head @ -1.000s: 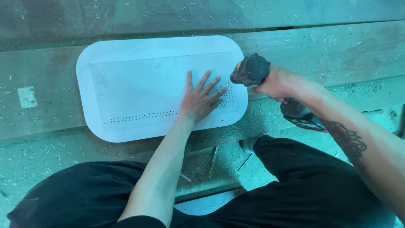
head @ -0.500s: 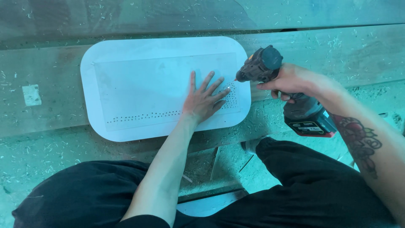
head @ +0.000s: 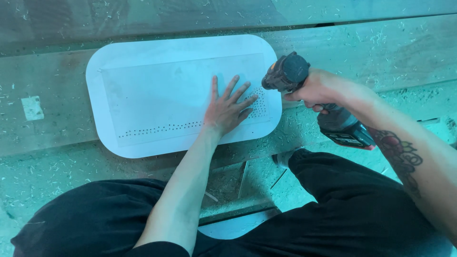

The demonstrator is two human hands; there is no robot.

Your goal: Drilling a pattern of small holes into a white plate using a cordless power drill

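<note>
Pressing flat, fingers spread, the left hand [head: 227,110] lay on the white panel [head: 157,90]; just beside it, the right hand [head: 320,89] gripped a cordless drill [head: 290,74].

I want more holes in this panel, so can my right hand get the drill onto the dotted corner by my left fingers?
Probably yes: the right hand holds the drill at the white panel edge, beside the left hand, nothing between.

A flat white plastic panel with round corners [head: 157,90] lies on the wooden bench, dotted with small holes. A black and orange cordless drill [head: 304,90] points at its right end.
</note>
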